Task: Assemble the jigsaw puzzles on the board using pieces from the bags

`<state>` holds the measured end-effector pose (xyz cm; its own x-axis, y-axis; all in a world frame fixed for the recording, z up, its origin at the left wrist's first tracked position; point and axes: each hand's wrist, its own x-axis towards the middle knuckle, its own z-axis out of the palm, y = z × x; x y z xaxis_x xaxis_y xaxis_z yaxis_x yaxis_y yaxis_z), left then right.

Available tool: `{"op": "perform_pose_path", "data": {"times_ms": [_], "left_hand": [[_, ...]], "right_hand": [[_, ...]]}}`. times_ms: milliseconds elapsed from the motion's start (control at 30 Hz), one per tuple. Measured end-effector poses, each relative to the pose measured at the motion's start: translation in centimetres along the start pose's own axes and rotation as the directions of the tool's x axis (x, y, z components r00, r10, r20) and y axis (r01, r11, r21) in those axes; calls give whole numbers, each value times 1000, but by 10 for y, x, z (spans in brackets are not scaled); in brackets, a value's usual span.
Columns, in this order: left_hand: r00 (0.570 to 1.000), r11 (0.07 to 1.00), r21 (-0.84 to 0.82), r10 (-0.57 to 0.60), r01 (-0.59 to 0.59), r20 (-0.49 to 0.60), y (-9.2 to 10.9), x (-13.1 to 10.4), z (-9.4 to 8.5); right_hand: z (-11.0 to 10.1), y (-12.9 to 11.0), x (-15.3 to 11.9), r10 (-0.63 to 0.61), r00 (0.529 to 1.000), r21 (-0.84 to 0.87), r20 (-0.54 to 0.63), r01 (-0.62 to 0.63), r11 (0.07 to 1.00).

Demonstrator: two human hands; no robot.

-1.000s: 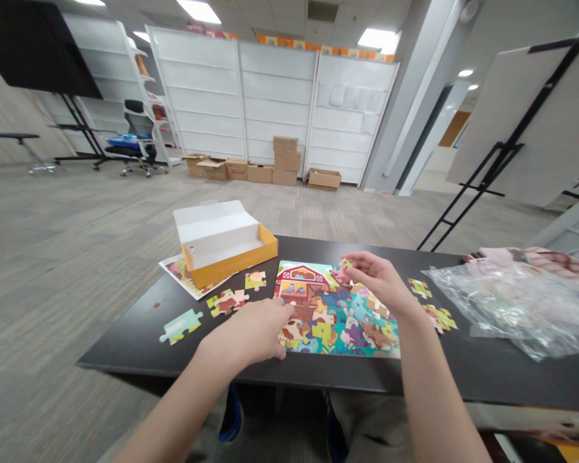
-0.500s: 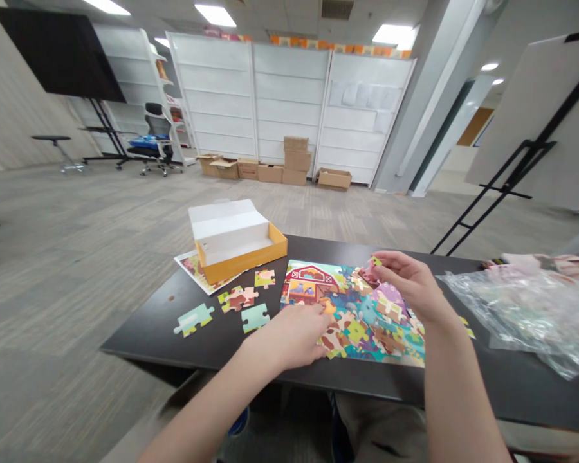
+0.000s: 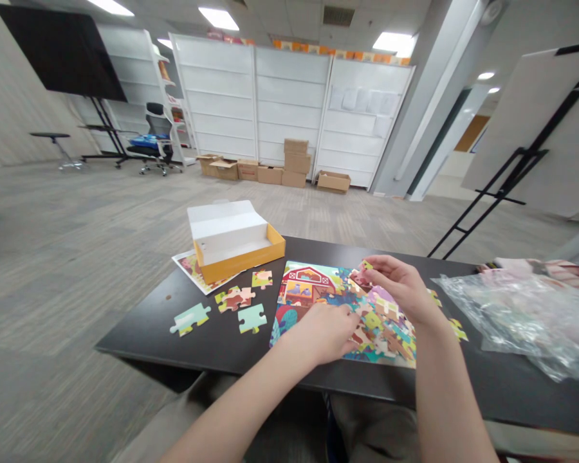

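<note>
A colourful farm picture board (image 3: pixel 296 273) with a red barn lies on the black table (image 3: pixel 174 350), with a heap of loose puzzle pieces (image 3: pixel 374 319) over its right part. My left hand (image 3: pixel 330 331) rests palm down at the heap's left side, fingers spread on the pieces. My right hand (image 3: pixel 398 283) pinches a small puzzle piece (image 3: pixel 365 265) above the board's back right part. Left of the board lie several loose pieces, among them a pale green one (image 3: pixel 252 318) and a brown and pink one (image 3: pixel 235 298).
An open yellow box (image 3: pixel 241 257) with a white lid stands at the back left, on a printed sheet (image 3: pixel 190 269). Crumpled clear plastic bags (image 3: pixel 525 321) cover the table's right side. A few pieces (image 3: pixel 457 329) lie between my right forearm and the bags.
My left hand has slid right across the board, uncovering more of its lower left part, and pieces have shifted right. My right hand has moved slightly left and down, still pinching a piece.
</note>
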<state>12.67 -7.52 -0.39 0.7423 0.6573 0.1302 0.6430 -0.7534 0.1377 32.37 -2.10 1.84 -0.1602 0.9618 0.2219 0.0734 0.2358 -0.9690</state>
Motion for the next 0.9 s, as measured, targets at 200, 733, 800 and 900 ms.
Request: {"op": "perform_pose_path", "data": {"times_ms": [200, 733, 800, 900], "left_hand": [[1000, 1000, -12, 2, -2, -5, 0, 12, 4], [995, 993, -75, -98, 96, -33, -20, 7, -17], [960, 958, -72, -280, 278, -19, -45, -7, -33], [848, 848, 17, -530, 530, -2, -87, -35, -53]], "right_hand": [[-1, 4, 0, 5, 1000, -3, 5, -5, 1000], [-1, 5, 1, -14, 1000, -35, -8, 14, 999], [-2, 4, 1, -3, 1000, -41, -15, 3, 999], [-1, 3, 1, 6, 1000, -27, -14, -7, 1000]]}}
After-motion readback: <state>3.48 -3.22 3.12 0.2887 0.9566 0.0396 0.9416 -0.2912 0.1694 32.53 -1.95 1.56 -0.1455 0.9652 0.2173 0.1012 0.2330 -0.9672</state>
